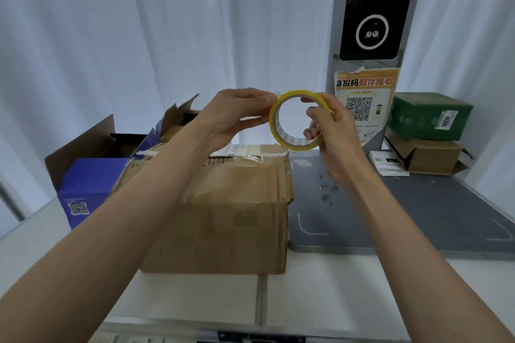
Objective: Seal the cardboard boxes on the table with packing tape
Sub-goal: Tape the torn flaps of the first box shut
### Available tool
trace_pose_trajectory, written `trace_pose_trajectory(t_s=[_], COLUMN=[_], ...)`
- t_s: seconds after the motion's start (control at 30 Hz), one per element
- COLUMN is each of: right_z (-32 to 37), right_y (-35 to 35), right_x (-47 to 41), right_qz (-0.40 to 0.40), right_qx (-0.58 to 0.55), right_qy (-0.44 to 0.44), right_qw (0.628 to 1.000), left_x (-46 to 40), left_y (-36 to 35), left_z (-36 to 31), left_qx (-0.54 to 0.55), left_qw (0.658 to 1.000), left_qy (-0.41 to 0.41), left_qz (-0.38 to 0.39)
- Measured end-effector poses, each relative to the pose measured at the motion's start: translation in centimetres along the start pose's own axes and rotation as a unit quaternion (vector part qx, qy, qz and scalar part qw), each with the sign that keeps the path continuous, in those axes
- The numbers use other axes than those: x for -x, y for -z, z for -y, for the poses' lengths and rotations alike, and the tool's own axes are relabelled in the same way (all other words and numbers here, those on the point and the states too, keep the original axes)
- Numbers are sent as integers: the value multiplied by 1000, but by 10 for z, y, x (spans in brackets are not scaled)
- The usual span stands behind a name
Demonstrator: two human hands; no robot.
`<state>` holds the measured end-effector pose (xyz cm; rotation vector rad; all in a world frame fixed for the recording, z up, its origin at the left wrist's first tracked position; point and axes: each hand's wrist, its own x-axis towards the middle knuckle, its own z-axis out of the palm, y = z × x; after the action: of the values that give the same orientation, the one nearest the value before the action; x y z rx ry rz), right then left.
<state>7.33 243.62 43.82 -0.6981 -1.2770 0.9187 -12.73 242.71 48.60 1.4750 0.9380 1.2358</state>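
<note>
A yellow roll of packing tape (278,117) is held up in the air above the back of a large brown cardboard box (223,217) on the white table (334,292). My right hand (331,131) grips the roll, fingers through its core and thumb on the outer rim. My left hand (237,114) pinches the roll's top left edge with thumb and fingertips. The box's top flaps are down, with old tape and a white label across them.
An open blue box (83,189) stands left of the brown box, with torn flaps behind it. A grey scale mat (418,211) lies at the right. A green box (429,115) sits on a small brown box (429,159) at the back right, beside a kiosk post (370,8).
</note>
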Motion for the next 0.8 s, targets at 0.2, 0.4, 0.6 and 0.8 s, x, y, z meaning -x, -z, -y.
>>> trace_pose_trajectory(t_s=[0.2,0.4,0.6,0.8], right_z=[-3,-4,11,9], right_y=[1,5,10,7], right_x=[0,2,-2,5], right_qz=[-4,5,-1,0], right_qx=[28,43,86,99], right_qy=[3,-23,-18,23], right_qw=[1000,999,996,995], left_x=[1,5,2,-7], left_y=[-6,-21,-25,-31], left_z=[-1,-5,-6,4], left_qx=[-104,-450,-522,-325], left_qw=[993,872,822,933], left_qy=[-37,-181,-217,-85], left_qz=[-40,-70,-73,-131])
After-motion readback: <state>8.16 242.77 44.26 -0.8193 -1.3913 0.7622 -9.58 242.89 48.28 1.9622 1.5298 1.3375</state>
